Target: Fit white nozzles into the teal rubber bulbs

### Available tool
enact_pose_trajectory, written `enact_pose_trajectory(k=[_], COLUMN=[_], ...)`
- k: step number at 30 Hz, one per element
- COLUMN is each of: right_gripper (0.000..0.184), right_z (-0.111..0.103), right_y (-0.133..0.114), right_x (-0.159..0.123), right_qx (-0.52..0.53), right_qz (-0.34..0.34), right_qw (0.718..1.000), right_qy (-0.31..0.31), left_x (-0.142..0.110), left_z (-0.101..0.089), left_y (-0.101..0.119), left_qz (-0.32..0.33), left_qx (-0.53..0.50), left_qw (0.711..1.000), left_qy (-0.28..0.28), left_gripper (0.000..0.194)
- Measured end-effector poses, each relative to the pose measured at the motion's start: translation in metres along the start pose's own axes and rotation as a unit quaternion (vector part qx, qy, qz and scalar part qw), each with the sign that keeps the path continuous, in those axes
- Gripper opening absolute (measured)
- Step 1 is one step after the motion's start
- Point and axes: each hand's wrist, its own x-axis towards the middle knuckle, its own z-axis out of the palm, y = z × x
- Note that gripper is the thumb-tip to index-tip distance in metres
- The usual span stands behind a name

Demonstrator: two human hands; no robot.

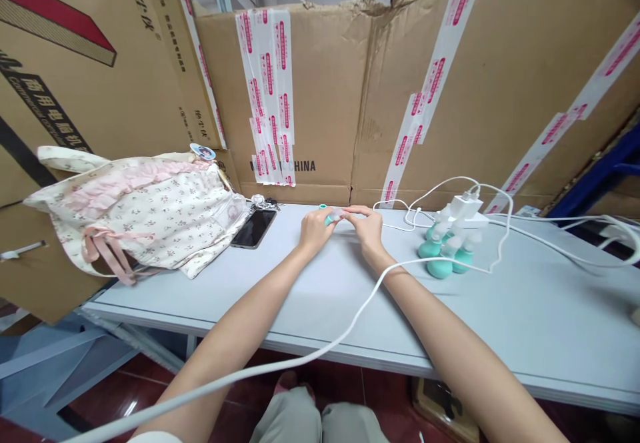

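Observation:
Over the middle of the table, my two hands meet around a small nasal aspirator [330, 218] with a teal bulb and a translucent tip. My left hand [316, 229] is closed on its teal part. At the clear end, the fingers of my right hand [368, 228] are pinched together, touching the tip. A small teal round piece [323, 207] shows just behind my left hand; I cannot tell what it is. Right of my right forearm stand several more aspirators [440, 267], teal bulbs down and clear tips up, grouped closely.
A white cable [350, 326] runs across my right forearm towards me. Behind the aspirators sits a white charger on a power strip [463, 211]. A phone [255, 228] and a floral cloth bag [150, 203] lie on the left. Taped cardboard [320, 96] walls the back.

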Motion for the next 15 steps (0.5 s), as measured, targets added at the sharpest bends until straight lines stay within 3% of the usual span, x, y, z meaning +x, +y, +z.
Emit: enact_pose_trajectory(k=[4, 15], right_gripper=[0.025, 0.025], right_z=[0.0016, -0.0045], right_y=[0.0002, -0.0071], right_x=[-0.0006, -0.0039], right_qx=[0.053, 0.102], right_qz=[0.054, 0.105], right_qw=[0.997, 0.989], right_qy=[0.003, -0.002], left_x=[-0.0006, -0.0026], left_z=[0.0008, 0.0043], left_y=[-0.0006, 0.0068], left_qz=[-0.006, 0.007], left_qx=[-0.003, -0.017], left_qw=[1.000, 1.000], left_qy=[0.003, 0.007], left_gripper=[0.021, 0.015])
